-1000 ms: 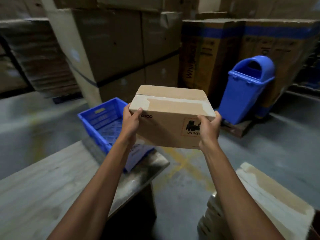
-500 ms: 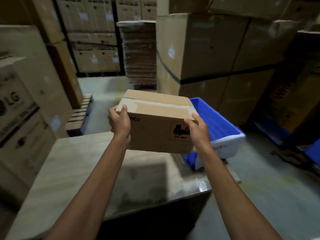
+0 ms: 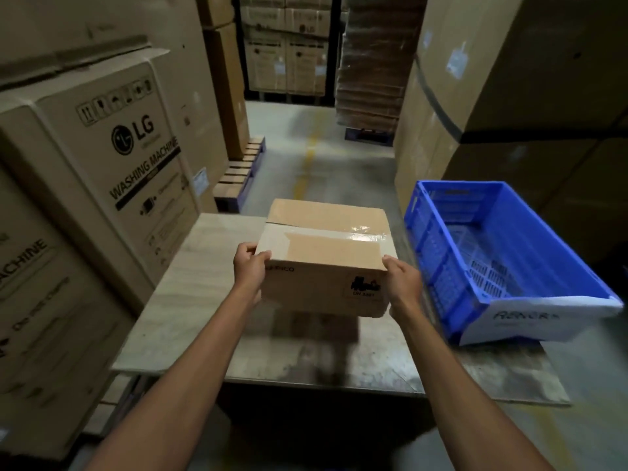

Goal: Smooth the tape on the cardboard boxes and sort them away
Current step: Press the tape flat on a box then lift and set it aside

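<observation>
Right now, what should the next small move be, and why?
Probably lower the cardboard box onto the table: the left hand and right hand grip its ends, it casts a shadow below, and smoothing the tape needs a free hand.

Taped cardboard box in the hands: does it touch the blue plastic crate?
Apart. The head view shows a strip of table and the right hand between the taped cardboard box and the blue plastic crate.

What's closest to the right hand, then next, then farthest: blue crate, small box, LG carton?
1. Small box, gripped by the right hand.
2. Blue crate, just to its right.
3. LG carton, far left.
</observation>
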A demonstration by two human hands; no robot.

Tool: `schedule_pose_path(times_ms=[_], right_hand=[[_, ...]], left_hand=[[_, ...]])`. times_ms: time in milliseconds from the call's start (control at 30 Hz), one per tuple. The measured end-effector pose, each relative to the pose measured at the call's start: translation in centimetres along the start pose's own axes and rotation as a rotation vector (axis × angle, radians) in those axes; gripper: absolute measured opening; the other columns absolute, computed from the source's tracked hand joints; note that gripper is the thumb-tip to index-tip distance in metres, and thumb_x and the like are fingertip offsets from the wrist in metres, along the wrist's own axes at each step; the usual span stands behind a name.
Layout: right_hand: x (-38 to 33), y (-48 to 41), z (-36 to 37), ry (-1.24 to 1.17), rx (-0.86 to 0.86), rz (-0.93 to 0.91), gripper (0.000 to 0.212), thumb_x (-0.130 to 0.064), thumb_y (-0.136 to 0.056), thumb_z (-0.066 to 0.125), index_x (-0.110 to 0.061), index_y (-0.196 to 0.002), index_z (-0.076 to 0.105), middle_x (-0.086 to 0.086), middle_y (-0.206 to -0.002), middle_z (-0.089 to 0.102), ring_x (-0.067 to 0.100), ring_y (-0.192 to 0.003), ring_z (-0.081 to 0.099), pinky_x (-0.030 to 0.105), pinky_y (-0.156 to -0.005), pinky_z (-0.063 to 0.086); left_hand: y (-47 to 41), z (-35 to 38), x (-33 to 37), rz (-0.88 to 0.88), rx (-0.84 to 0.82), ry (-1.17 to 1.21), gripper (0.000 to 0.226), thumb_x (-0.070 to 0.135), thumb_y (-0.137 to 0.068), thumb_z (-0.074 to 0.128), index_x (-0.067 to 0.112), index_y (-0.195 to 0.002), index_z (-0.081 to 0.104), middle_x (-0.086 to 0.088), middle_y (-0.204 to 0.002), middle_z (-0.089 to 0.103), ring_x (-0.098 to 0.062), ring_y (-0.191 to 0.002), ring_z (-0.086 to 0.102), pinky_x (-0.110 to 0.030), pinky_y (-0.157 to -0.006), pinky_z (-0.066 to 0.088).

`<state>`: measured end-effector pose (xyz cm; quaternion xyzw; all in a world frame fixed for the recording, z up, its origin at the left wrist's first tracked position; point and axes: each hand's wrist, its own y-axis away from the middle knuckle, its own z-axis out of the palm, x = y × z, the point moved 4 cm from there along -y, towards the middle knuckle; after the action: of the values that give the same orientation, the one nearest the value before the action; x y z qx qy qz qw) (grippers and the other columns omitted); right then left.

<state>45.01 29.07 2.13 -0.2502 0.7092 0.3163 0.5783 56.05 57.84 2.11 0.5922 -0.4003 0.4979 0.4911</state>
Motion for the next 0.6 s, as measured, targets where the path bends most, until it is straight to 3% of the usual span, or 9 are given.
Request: schedule_pose_path(times_ms=[133,267,433,600], right_hand=[[3.5,-2.1,1.4,0.063,-0.006,0.054,0.027,-0.027,-0.092,0.068,-0.013,-0.114,0.074,0.000,-0.111,0.072,0.015,-0.102,0.064,0.032,-0.091,0.052],[6.0,-4.5,2.0,0.230,-0.042,0.053,0.023,-0.027,-0.091,0.070,-0.018,-0.112,0.069,0.005,-0.122,0.061,0.017,-0.098,0.060,0.030,-0.089,0.046],[7.4,-6.4,3.2,0.441,-0.173,0.005,0.039,-0.035,-0.088,0.073,-0.025,-0.122,0.057,0.001,-0.128,0.036,0.016,-0.081,0.063,0.032,-0.091,0.051],[7.3,-8.4,4.9,0.492,-0.251,-0.032,0.059,-0.043,-0.087,0.073,-0.028,-0.138,0.048,0.004,-0.140,0.031,0.022,-0.095,0.061,0.032,-0.091,0.049]], left_hand=[[-1.9,0.4,-4.4,-0.054,-0.074,-0.127,0.022,0.003,-0.092,0.064,0.009,-0.110,0.053,-0.014,-0.120,0.064,-0.027,-0.108,0.061,-0.030,-0.079,0.050],[-3.9,1.8,-7.5,-0.069,-0.122,-0.189,0.025,-0.003,-0.092,0.063,0.007,-0.111,0.050,-0.021,-0.123,0.064,-0.028,-0.107,0.063,-0.034,-0.085,0.050],[-6.4,3.2,-8.5,-0.046,-0.079,-0.270,0.029,-0.005,-0.091,0.063,0.005,-0.114,0.051,-0.023,-0.117,0.066,-0.030,-0.103,0.065,-0.035,-0.088,0.050],[-7.8,3.6,-7.8,-0.030,-0.049,-0.302,0.032,-0.005,-0.091,0.062,0.000,-0.120,0.050,-0.023,-0.122,0.065,-0.025,-0.102,0.063,-0.032,-0.088,0.049]])
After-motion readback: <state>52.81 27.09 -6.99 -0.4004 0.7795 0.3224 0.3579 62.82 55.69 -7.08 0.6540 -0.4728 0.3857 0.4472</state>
